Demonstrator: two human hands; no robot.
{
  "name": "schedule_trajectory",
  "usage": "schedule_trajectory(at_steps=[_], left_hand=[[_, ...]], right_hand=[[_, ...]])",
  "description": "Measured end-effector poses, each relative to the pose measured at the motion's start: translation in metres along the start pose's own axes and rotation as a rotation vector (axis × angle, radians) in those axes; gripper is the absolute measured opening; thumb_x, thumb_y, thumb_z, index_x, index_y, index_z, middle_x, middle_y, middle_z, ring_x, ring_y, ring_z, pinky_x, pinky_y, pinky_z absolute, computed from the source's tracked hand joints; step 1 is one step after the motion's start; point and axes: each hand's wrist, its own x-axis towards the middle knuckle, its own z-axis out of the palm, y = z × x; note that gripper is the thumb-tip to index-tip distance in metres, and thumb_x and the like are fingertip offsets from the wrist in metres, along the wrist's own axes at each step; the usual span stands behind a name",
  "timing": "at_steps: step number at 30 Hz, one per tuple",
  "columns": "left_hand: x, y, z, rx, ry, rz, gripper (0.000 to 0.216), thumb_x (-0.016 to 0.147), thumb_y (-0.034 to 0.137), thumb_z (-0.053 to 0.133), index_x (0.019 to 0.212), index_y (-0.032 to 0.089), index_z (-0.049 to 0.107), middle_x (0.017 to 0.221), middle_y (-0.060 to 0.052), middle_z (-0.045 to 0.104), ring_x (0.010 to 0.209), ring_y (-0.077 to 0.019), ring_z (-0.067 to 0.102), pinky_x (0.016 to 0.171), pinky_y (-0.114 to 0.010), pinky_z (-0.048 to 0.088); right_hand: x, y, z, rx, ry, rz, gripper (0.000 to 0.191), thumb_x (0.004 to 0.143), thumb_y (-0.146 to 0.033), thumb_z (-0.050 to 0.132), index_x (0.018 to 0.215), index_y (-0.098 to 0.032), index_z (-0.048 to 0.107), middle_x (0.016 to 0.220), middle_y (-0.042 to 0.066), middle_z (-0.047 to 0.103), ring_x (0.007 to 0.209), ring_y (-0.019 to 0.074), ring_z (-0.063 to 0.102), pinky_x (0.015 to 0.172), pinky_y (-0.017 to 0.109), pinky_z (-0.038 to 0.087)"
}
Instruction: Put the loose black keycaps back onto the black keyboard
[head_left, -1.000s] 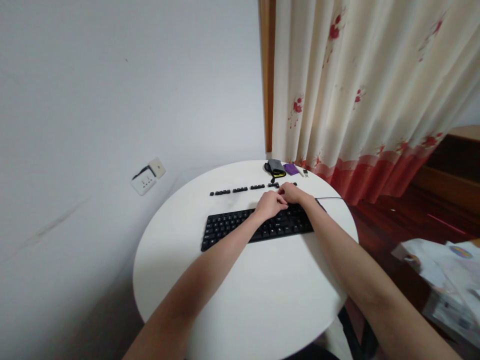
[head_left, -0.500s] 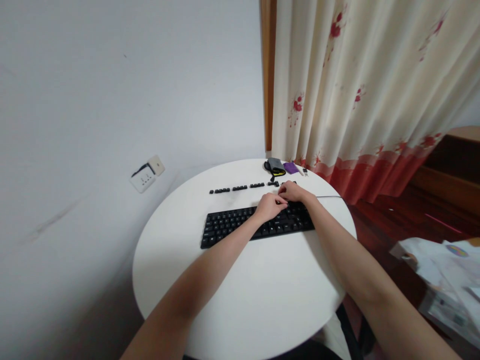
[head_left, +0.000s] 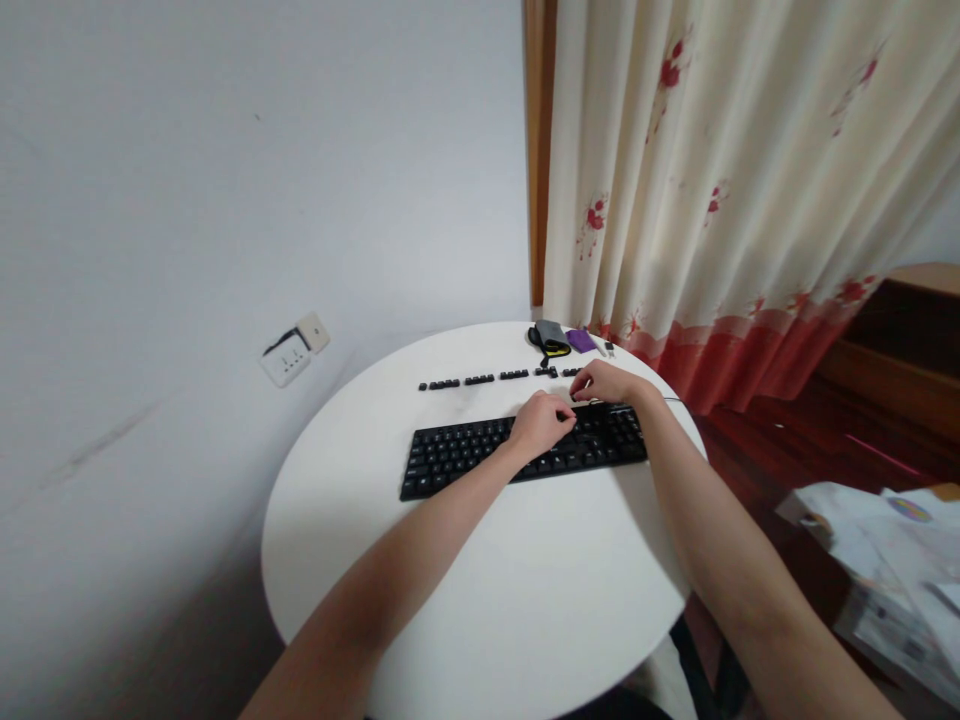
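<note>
Keycaps are lined up behind keyboard, many left seated; left hand, right hand curled, grip contents unclear.

A single head-worn camera supplies the view, looking forward and steeply down from above the near edge of the tabletop. It faces the far edge—beyond that, the wall fills the left and the curtain the right. The lens takes in a wide field, standing back far enough to show both side edges and the whole far edge; part of the near edge runs out at the bottom. The left hand and right hand appear small, beyond long forearms.
</note>
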Motion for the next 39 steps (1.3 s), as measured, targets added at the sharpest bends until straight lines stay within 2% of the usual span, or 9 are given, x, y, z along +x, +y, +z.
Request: schedule_trajectory(at_steps=[4,7,16,22,28,33,39], left_hand=[[-0.001,0.004,-0.002,0.031,-0.011,-0.015,0.010,0.079,0.022,0.067,0.076,0.024,0.077,0.085,0.000,0.074,0.089,-0.0199,0.062,0.085,-0.031,0.049],[-0.002,0.007,-0.004,0.060,-0.017,-0.004,0.013,0.081,0.023,0.064,0.076,0.024,0.076,0.085,-0.001,0.074,0.088,-0.0206,0.062,0.084,-0.031,0.049],[-0.002,0.010,-0.006,0.070,-0.036,0.022,0.015,0.082,0.021,0.061,0.077,0.022,0.075,0.088,-0.002,0.074,0.089,-0.0205,0.063,0.087,-0.032,0.048],[-0.002,0.011,-0.005,0.085,-0.059,0.029,0.016,0.082,0.020,0.060,0.075,0.021,0.074,0.085,-0.003,0.073,0.089,-0.0203,0.063,0.088,-0.032,0.047],[-0.004,0.014,-0.008,0.163,-0.063,0.086,0.017,0.084,0.021,0.055,0.077,0.021,0.071,0.086,-0.005,0.070,0.087,-0.0219,0.061,0.082,-0.033,0.048],[-0.006,0.020,-0.015,0.207,-0.099,0.134,0.015,0.084,0.020,0.054,0.083,0.021,0.069,0.092,-0.006,0.069,0.090,-0.0235,0.059,0.081,-0.034,0.049],[-0.004,0.021,-0.024,0.211,-0.151,0.106,0.025,0.090,0.030,0.051,0.079,0.021,0.071,0.094,-0.006,0.067,0.095,-0.0230,0.058,0.084,-0.033,0.048]], right_hand=[[-0.012,0.000,-0.009,0.008,-0.197,-0.004,0.027,0.067,-0.031,0.072,0.090,-0.021,0.080,0.081,0.000,0.076,0.077,0.0184,0.066,0.074,0.024,0.047],[-0.012,-0.004,-0.010,-0.013,-0.244,0.032,0.027,0.063,-0.032,0.075,0.088,-0.023,0.081,0.080,0.000,0.076,0.077,0.0191,0.065,0.074,0.024,0.046],[-0.010,-0.012,-0.007,-0.116,-0.192,0.073,0.023,0.062,-0.025,0.076,0.085,-0.024,0.080,0.072,-0.002,0.074,0.074,0.0185,0.064,0.069,0.024,0.045],[-0.008,-0.015,-0.004,-0.124,-0.223,0.106,0.024,0.059,-0.023,0.079,0.084,-0.021,0.079,0.076,0.000,0.075,0.075,0.0192,0.065,0.066,0.024,0.045],[-0.007,-0.011,-0.004,-0.081,-0.229,0.084,0.019,0.066,-0.028,0.076,0.083,-0.020,0.079,0.076,0.001,0.074,0.077,0.0195,0.065,0.069,0.024,0.046],[-0.003,-0.002,-0.001,-0.043,-0.201,0.136,0.035,0.062,-0.027,0.080,0.096,-0.020,0.077,0.094,0.005,0.074,0.083,0.0207,0.066,0.071,0.025,0.049],[0.005,0.008,0.003,-0.019,-0.259,0.176,0.037,0.056,-0.028,0.085,0.091,-0.020,0.076,0.089,0.004,0.074,0.083,0.0215,0.066,0.071,0.026,0.049]])
